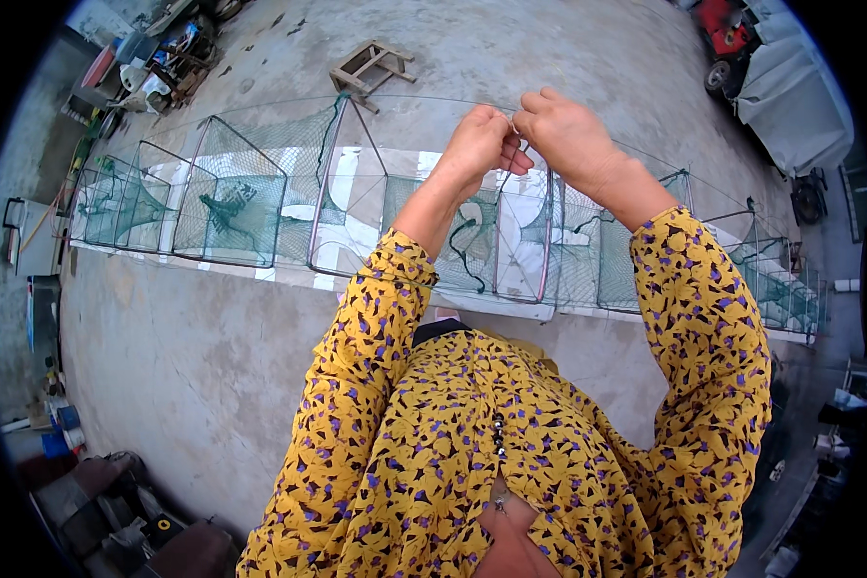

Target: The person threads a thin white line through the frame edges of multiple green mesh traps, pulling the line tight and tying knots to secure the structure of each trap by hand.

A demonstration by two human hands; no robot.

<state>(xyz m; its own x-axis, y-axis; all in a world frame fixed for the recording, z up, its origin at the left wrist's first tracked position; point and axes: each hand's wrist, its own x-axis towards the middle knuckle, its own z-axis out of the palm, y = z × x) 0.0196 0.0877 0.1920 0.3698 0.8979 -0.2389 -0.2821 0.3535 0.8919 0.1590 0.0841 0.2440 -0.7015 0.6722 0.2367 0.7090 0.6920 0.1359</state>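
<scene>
A long fish trap of green netting [226, 217] on rectangular metal frames stretches across from left to right in front of me. My left hand [486, 144] and my right hand [566, 140] meet above its middle, fingertips almost touching. Both are closed in a pinch on a thin cord, which runs along the top of the trap to either side. My fingers mostly hide the pinched spot. Just below them stands a frame [547, 236] of the trap. Dark green cord [460, 246] hangs loose in the mesh under my left wrist.
Beneath the trap lie long pale boards [299, 214]. A small wooden stool [374, 69] lies on the concrete floor beyond. Piled household items [154, 72] stand far left, dark seats [116, 511] near left, and a covered vehicle [790, 96] far right.
</scene>
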